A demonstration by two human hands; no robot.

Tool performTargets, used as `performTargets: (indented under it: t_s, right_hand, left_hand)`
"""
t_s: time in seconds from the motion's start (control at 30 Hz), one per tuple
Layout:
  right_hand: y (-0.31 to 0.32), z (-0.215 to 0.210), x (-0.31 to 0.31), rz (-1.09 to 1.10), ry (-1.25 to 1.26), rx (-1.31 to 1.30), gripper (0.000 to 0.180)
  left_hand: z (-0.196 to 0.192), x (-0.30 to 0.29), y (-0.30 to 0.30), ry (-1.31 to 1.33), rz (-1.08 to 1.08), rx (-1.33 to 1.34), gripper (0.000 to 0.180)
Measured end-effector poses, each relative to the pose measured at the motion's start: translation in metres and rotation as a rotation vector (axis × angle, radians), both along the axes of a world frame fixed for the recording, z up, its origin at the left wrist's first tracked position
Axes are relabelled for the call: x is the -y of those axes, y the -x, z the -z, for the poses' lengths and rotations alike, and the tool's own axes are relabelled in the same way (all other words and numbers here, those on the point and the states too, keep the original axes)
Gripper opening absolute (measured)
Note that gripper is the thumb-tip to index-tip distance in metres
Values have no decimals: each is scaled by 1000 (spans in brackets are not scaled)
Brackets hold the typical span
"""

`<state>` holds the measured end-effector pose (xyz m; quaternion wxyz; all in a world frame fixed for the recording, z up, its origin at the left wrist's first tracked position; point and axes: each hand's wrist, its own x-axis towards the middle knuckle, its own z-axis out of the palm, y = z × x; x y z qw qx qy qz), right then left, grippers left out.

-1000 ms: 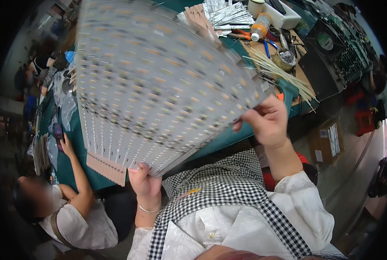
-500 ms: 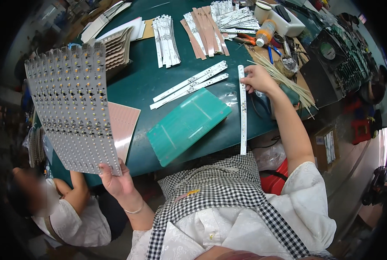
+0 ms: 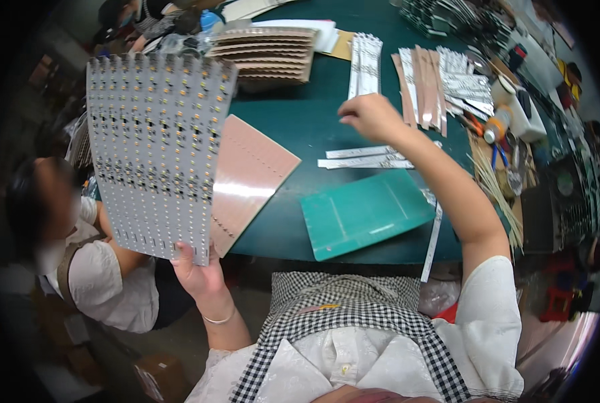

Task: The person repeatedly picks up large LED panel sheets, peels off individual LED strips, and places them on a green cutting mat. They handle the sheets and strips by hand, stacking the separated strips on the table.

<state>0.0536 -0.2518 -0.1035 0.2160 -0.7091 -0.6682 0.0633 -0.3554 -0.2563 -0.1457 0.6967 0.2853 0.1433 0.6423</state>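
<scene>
Over the tabletop [image 3: 293, 107], our left hand [image 3: 202, 272] grasps the panel [image 3: 153, 151], a step apparently needing steadiness; our right hand [image 3: 372, 117] hovers, contents unclear.

From the middle of the view, an orange bottle [image 3: 500, 123] with a pale cap lay at two o'clock, just beside orange-handled pliers [image 3: 473, 123]. Beyond it, also toward two, sat a white box [image 3: 531, 121] bearing a dark object. Thin pale sticks [image 3: 496, 196] fanned out at three, with dark equipment [image 3: 564, 183] farther that way. A red stool [image 3: 556, 305] stood near four, blurred; nearer on that bearing was a clear plastic bag [image 3: 440, 295]. At eight sat a co-worker [image 3: 108, 285] in a white top, and at seven a brown carton [image 3: 162, 378].
</scene>
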Motion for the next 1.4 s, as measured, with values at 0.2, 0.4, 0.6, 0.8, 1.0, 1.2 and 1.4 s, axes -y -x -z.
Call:
performTargets:
  t_s: [0.2,0.4,0.6,0.8,1.0,1.2,1.4]
  right_hand:
    - [61,73,-143,-304,-108,191,24]
    - [94,114,-225,-281,-274,409,25]
    - [100,112,-249,-255,-192,585,15]
    - [87,85,-204,-226,-264,453,4]
    - [77,-9,-67,-193,135,-1196,10]
    - [36,-35,84,-142,-138,-1836,18]
    - [31,-49,164,-78,-377,-2068,17]
  left_hand:
    - [12,-3,11,51,-152,-93,32]
    - [19,-4,17,111,-247,-219,42]
    - [47,-12,34,133,-225,-249,57]
    - [45,-15,21,142,-255,-220,49]
    - [40,-12,19,140,-244,-220,51]
    - [15,-3,-10,80,-77,-265,50]
    - [-35,19,-34,35,104,-271,47]
